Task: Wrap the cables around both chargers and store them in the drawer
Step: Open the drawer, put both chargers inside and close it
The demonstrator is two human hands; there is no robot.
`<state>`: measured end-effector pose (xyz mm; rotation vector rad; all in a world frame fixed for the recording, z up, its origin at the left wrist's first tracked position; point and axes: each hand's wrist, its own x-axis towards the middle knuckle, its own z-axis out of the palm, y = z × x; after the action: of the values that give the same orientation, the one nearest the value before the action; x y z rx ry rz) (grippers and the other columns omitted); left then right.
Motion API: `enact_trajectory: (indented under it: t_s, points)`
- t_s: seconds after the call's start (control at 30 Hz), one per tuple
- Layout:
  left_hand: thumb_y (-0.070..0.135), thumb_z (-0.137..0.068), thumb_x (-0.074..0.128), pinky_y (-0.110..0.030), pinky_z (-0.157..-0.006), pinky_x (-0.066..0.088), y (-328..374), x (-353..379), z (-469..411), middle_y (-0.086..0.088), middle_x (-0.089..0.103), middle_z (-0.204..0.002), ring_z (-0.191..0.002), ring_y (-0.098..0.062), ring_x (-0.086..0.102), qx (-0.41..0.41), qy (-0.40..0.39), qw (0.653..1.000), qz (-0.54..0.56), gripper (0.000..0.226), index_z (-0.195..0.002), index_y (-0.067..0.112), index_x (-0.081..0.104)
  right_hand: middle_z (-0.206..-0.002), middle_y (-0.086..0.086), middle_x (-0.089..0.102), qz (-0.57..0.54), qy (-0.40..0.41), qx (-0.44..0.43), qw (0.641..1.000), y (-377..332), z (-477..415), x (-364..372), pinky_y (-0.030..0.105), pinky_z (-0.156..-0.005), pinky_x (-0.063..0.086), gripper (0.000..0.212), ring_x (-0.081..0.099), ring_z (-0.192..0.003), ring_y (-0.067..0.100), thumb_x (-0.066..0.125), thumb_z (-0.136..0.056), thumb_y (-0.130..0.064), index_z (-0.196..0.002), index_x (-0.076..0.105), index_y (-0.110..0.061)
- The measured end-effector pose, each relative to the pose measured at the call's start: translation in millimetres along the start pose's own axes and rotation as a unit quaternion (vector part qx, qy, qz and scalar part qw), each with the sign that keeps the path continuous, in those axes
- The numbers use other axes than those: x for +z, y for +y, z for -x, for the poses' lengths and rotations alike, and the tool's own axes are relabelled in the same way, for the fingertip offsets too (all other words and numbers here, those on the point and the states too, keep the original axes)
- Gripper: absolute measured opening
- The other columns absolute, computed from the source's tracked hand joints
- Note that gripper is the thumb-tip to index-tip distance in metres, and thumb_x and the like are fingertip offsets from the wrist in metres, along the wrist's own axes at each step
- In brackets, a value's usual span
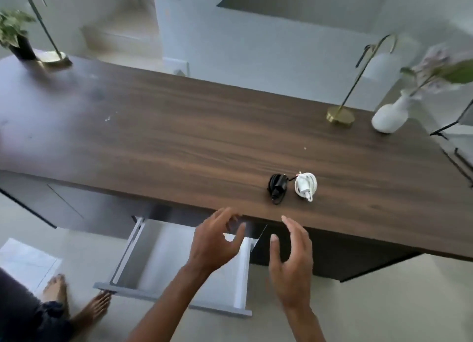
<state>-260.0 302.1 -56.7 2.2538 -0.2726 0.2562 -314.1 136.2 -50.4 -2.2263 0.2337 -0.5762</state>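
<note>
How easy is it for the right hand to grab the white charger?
Probably yes, easy. The right hand hovers open at the table edge, and the white charger lies just beyond it on bare wood, with nothing between them.

Dark wood-grain tabletop (179, 137) spanning the view. At 10 o'clock, a leafy potted plant (15, 32) in a black pot, just beside a round brass lamp base (55, 58). At 2 o'clock, a brass arc lamp (340, 117) with white shade (382, 65); toward 3 o'clock, a white vase (390, 117) holding blurred flowers.
</note>
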Motion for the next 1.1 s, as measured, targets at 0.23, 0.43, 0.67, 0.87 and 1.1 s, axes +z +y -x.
enact_trajectory:
  t_s: [0.23, 0.43, 0.67, 0.87, 1.1]
  points:
    - [0.042, -0.081, 0.073, -0.043, -0.098, 0.053, 49.0, 42.0, -108.9, -0.004, 0.049, -0.141, -0.127, -0.025, 0.056, -0.050, -0.155, 0.984, -0.066, 0.085, -0.153, 0.033, 0.030, -0.153, 0.013, 0.037, 0.131, -0.081, 0.033, 0.988, 45.1, -119.5, -23.7, 0.037, -0.115, 0.031, 0.068, 0.031, -0.145, 0.028, 0.070, -0.086, -0.018, -0.147, 0.040, -0.021]
    - [0.040, -0.080, 0.072, -0.045, -0.104, 0.049, 43.1, 94.9, -141.0, -0.009, 0.053, -0.138, -0.132, -0.029, 0.052, -0.086, -0.201, 0.971, -0.097, 0.069, -0.143, 0.030, 0.044, -0.140, 0.010, 0.046, 0.157, -0.206, 0.068, 0.964, 73.7, -169.9, -2.4, 0.040, -0.106, 0.044, 0.075, 0.047, -0.131, 0.031, 0.074, -0.081, -0.025, -0.147, 0.040, -0.026]
    - [0.034, -0.071, 0.076, -0.033, -0.080, 0.050, 27.0, 80.6, -129.7, -0.003, 0.070, -0.110, -0.104, -0.027, 0.065, -0.120, -0.115, 0.984, -0.061, 0.044, -0.112, 0.027, 0.061, -0.104, 0.002, 0.058, 0.158, -0.125, 0.046, 0.978, 65.2, -160.9, 9.3, 0.031, -0.069, 0.047, 0.037, 0.062, -0.095, 0.025, 0.073, -0.081, -0.020, -0.113, 0.055, -0.028]
    - [0.028, -0.070, 0.083, -0.034, -0.081, 0.058, -8.5, 10.9, -27.5, 0.013, 0.073, -0.095, -0.091, -0.013, 0.069, -0.177, -0.002, 0.982, 0.063, 0.040, -0.105, 0.033, 0.065, -0.097, -0.008, 0.056, 0.034, -0.119, 0.028, 0.992, 20.2, -63.6, 21.5, 0.013, -0.066, 0.040, 0.031, 0.055, -0.082, 0.008, 0.073, -0.083, -0.022, -0.109, 0.058, -0.029]
    - [0.026, -0.070, 0.086, -0.030, -0.078, 0.059, -119.9, 6.2, 73.6, 0.017, 0.072, -0.094, -0.088, -0.006, 0.068, -0.300, -0.033, 0.953, 0.041, 0.041, -0.105, 0.037, 0.066, -0.102, -0.013, 0.065, -0.053, -0.207, 0.128, 0.969, 53.9, 58.6, 93.6, 0.021, -0.074, 0.054, 0.032, 0.062, -0.090, 0.005, 0.078, -0.082, -0.028, -0.107, 0.059, -0.033]
